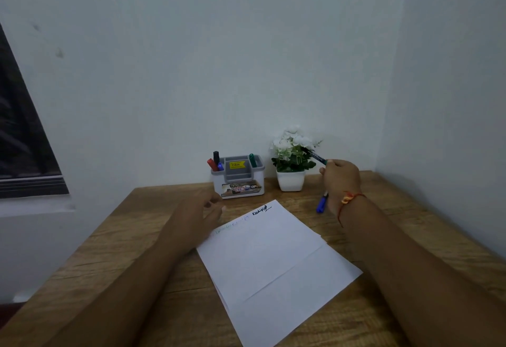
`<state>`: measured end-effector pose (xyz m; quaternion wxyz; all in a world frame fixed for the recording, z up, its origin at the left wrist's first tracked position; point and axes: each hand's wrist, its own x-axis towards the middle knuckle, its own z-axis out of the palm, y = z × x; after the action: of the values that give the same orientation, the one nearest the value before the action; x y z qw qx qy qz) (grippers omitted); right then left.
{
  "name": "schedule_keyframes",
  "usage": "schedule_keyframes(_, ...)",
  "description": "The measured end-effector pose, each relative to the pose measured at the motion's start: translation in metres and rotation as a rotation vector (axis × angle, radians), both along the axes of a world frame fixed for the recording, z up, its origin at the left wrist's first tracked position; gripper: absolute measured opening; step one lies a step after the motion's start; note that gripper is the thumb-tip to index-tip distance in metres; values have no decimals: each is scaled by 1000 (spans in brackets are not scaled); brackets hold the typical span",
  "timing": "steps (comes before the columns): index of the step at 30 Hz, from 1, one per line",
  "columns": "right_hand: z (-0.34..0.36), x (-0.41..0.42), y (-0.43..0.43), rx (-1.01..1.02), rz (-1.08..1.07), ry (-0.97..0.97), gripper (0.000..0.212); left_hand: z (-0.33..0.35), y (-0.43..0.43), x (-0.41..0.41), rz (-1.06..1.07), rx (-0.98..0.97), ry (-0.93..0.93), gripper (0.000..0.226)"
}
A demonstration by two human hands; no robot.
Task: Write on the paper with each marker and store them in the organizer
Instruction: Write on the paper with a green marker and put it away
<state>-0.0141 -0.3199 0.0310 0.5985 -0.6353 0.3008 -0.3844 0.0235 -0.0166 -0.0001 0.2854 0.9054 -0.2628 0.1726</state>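
White paper lies on the wooden desk, with black writing near its far corner and faint green writing along its far left edge. My right hand is raised to the right of the paper and grips a dark marker that points up and left toward the plant. A blue marker lies on the desk beside that hand. My left hand hovers over the paper's far left edge, fingers loosely apart, holding nothing. The grey-and-white organizer at the wall holds red, black and blue markers on its left and a green marker on its right.
A white pot with white flowers stands right of the organizer, close to the raised marker. Walls close the desk at the back and right. A dark window is at the left.
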Motion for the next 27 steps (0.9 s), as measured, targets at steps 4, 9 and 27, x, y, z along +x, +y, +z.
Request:
schedule_keyframes(4,0,-3,4,78,-30,-69,23,0,1,-2,-4,-10,-9,27)
schedule_keyframes(9,1,-8,8,30,-73,-189,19,1,1,-3,-6,-20,7,26)
schedule_keyframes(27,4,-21,74,-1206,504,-137,20,19,-8,-28,-141,-388,-10,25)
